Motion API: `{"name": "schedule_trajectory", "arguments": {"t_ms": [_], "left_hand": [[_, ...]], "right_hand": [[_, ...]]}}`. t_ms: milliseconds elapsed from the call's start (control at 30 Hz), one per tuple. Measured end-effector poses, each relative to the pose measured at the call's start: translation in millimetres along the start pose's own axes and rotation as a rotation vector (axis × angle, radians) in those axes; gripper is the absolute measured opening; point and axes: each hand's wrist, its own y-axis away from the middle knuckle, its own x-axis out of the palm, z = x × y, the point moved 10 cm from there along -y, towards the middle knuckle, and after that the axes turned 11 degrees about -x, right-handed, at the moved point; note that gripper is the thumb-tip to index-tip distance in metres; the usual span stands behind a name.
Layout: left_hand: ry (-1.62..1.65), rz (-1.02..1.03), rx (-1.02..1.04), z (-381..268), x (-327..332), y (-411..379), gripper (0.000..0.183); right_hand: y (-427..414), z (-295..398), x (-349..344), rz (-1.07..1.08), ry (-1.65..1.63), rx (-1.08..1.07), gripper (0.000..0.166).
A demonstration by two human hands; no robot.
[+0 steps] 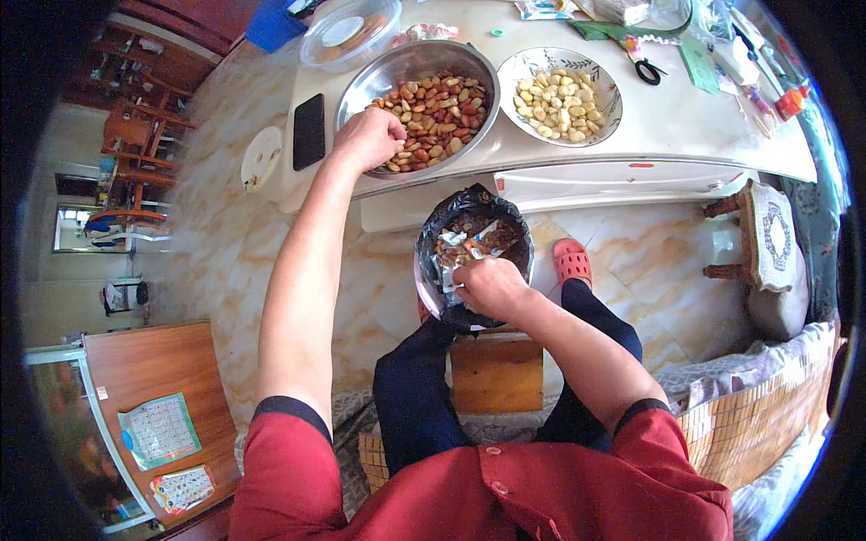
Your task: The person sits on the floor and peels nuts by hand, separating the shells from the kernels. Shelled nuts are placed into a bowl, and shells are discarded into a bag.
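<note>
My left hand (370,140) reaches over the near left rim of a stainless steel bowl (348,101). Its fingertips are pinched at the brown, unpeeled broad beans (440,111) inside; whether a bean is between them cannot be told. My right hand (492,289), fingers curled, hangs over a waste bin lined with a black plastic bag (473,196). Brown skins and torn wrappers (477,240) fill part of the bin; the right fingertips are partly hidden. Right of the bowl, a white leaf-patterned dish (612,118) holds pale, peeled broad beans (558,101).
A black smartphone (309,132) lies left of the bowl on the white table (676,135). Behind are a lidded plastic container (348,30) and black-handled scissors (649,72). A wooden stool (497,375) stands between my legs, and a cloth-topped stool (775,237) at the right.
</note>
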Motion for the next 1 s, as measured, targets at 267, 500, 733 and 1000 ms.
{"name": "schedule_trajectory", "arguments": {"t_ms": [267, 500, 733, 1000], "left_hand": [[1.068, -0.387, 0.102, -5.1, -13.5, 105.8, 0.011], [1.529, -0.156, -0.077, -18.2, 117.2, 159.3, 0.018], [1.392, -0.103, -0.015, -12.4, 131.8, 143.8, 0.017], [1.124, -0.329, 0.157, -15.1, 99.0, 156.8, 0.016]], "right_hand": [[8.4, -48.9, -57.3, -0.506, -0.732, 0.173, 0.021], [10.2, -57.2, -58.1, -0.534, -1.281, 0.168, 0.017], [4.3, -65.0, -54.0, -0.565, -1.17, 0.228, 0.014], [-2.0, -64.3, -46.4, -0.519, -1.159, 0.218, 0.011]]}}
